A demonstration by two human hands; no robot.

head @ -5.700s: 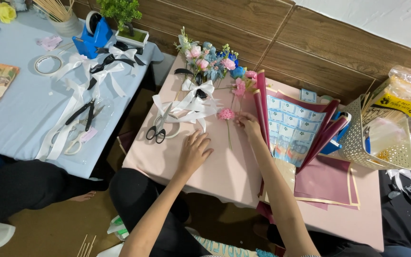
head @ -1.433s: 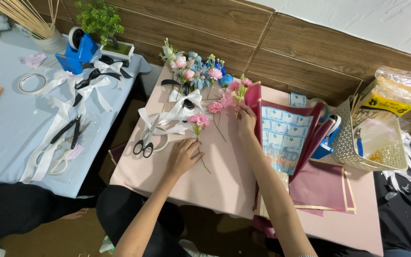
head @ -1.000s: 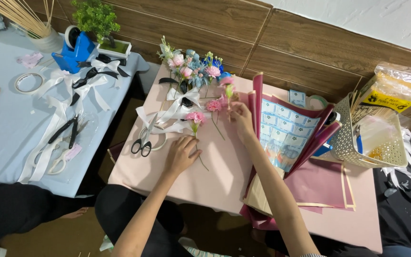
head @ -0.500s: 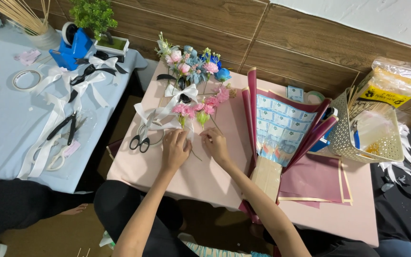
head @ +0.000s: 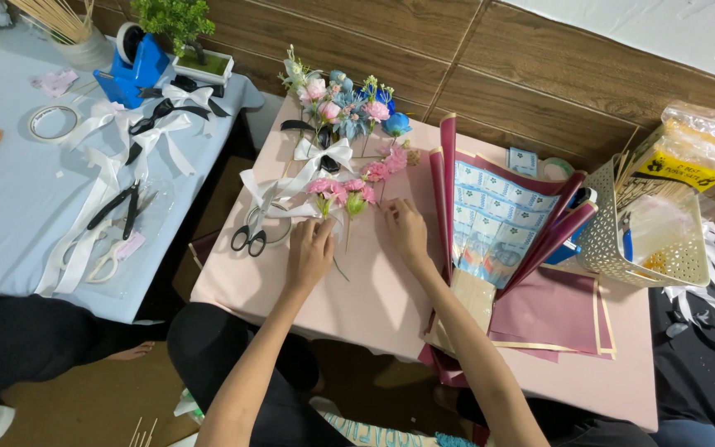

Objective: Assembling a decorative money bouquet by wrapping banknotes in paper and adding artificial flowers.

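The pink flowers look like soft cloth. The pink table is smooth and matt. The white ribbon is satiny.

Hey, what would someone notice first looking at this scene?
Probably the pink flowers at the middle of the pink table, with the left hand and right hand on their stems. To their right stands a maroon wrapped bouquet; on the left lie black-handled scissors among white ribbons.
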